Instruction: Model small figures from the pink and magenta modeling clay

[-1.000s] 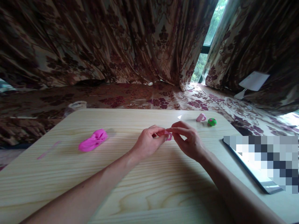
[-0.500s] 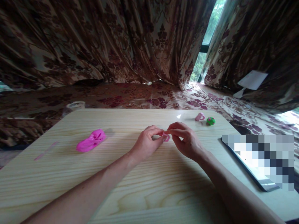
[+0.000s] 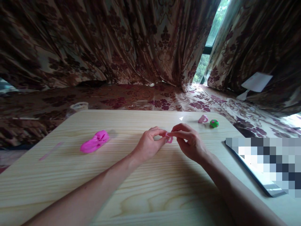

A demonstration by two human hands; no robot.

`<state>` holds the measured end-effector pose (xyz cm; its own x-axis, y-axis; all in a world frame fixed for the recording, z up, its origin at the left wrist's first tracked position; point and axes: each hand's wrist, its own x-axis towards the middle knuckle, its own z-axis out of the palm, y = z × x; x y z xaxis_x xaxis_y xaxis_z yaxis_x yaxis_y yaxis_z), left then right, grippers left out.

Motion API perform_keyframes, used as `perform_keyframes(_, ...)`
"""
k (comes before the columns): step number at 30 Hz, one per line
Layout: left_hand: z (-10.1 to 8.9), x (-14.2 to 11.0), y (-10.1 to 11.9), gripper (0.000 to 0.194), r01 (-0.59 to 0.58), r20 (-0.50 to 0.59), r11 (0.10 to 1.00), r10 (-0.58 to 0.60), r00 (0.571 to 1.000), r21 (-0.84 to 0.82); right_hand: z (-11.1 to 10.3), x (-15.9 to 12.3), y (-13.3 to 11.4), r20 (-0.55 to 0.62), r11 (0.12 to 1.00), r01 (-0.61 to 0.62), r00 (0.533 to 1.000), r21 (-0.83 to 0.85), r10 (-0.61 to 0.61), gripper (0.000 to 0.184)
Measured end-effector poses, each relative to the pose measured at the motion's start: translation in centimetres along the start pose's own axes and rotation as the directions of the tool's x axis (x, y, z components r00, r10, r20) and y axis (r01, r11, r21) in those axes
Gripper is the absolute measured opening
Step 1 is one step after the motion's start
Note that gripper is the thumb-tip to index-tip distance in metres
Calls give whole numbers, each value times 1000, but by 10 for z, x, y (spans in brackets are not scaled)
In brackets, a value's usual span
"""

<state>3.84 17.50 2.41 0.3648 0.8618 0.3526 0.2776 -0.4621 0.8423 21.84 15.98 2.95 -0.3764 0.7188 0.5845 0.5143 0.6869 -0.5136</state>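
Between the thumb and fingers of my left hand [image 3: 151,141] is a small pink clay mug [image 3: 169,140], its looped handle showing toward the right. My right hand [image 3: 188,138] is closed, with the index fingertip on the mug's upper edge; its thumb lies just under that finger. My fingers cover most of the mug's body. To the left, on the table [image 3: 131,201], lies a bright magenta lump of clay [image 3: 94,142] with a creased, dented end. Farther left is a thin pink strip or stick [image 3: 50,151].
At the back right stand another small pink mug shape [image 3: 202,119] and a green ball with pink spots [image 3: 214,123]. A dark-edged tablet-like slab [image 3: 254,172], partly blurred out, lies at the right. Beyond the table are a clear container [image 3: 79,106], a white lamp [image 3: 257,82] and patterned curtains [image 3: 141,40].
My left hand keeps hold of the pink mug. My right fingers shift slightly around its top edge. The whole view sways a little left, then back right.
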Motion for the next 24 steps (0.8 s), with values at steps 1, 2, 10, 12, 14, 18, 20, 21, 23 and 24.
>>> perform_keyframes(1,0,0,1,16,2,-1,1000,-2,1000,-6,0,0,0,0,1000,8,1000,-5,-8,42)
perform_keyframes(2,0,-1,2,16,3,-1,1000,-3,1000,-9,0,0,0,0,1000,13,1000,-13,-13,42)
perform_keyframes(10,7,-2,1,11,-47,59,999,45,997,24,-8,4,-8,-79,982,-129,987,135,141,32)
perform_keyframes(12,8,-3,-1,11,-61,83,997,56,995,56,-9,5,-9,-52,964,-198,976,178,210,27)
perform_keyframes(14,7,-3,-3,12,-63,96,994,55,994,89,-9,5,-7,15,951,-251,968,178,252,21)
perform_keyframes(18,5,-1,-4,15,-70,134,989,53,990,126,-8,3,-3,137,929,-332,940,162,312,18)
perform_keyframes(20,5,0,-5,15,-81,144,987,61,988,137,-8,2,-1,176,925,-342,933,167,314,17)
perform_keyframes(21,5,0,-6,15,-87,147,986,66,987,144,-7,1,0,186,925,-341,932,167,310,17)
perform_keyframes(23,6,0,-7,15,-95,144,982,72,987,161,-6,0,1,186,928,-338,933,157,309,14)
perform_keyframes(24,6,-1,-7,16,-98,137,981,75,988,170,-5,0,2,179,929,-339,933,147,312,13)
